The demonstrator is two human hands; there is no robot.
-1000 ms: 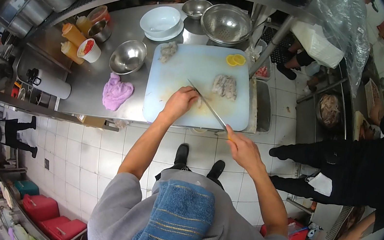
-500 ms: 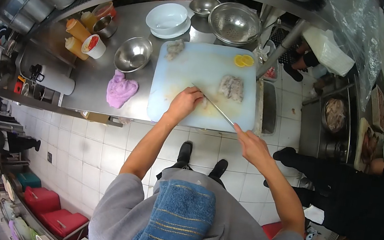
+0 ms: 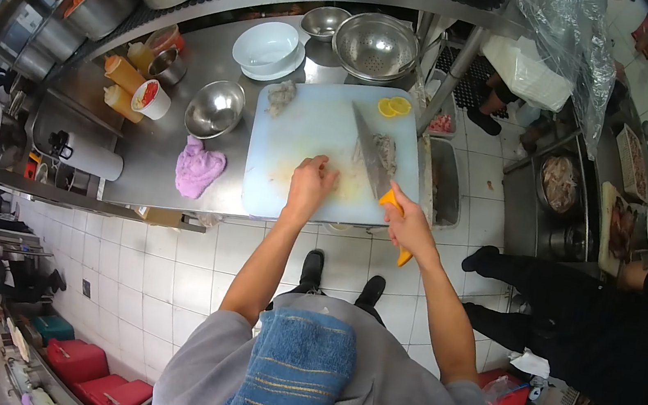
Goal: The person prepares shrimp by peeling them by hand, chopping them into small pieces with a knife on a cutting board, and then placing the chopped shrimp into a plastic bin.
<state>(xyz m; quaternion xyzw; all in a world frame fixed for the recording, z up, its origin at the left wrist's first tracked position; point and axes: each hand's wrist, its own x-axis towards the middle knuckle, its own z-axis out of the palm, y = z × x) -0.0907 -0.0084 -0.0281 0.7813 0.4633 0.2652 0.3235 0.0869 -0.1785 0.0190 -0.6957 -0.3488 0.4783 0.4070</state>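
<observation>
My right hand (image 3: 410, 229) grips the orange handle of a large chef's knife (image 3: 370, 148). Its broad blade points away from me over the right side of the white cutting board (image 3: 292, 132), partly covering a pile of greyish, raw-looking pieces (image 3: 385, 155). On the front middle of the board rests my left hand (image 3: 311, 186), its fingers bent and close together. What lies under those fingertips is hidden. Another small greyish pile (image 3: 281, 97) sits at the board's far left corner. Yellow lemon slices (image 3: 394, 107) lie at the far right corner.
Left of the board are a purple cloth (image 3: 198, 169) and a steel bowl (image 3: 215, 108). White bowls (image 3: 267, 50) and a colander (image 3: 375, 48) stand behind it. Sauce bottles (image 3: 123, 75) line the left. A metal post (image 3: 452, 70) rises at right; a person in black (image 3: 574, 312) stands nearby.
The knife has swung from low beside my left fingers to the right, and its flat blade now shows over the pile. My left hand has shifted slightly toward me and left.
</observation>
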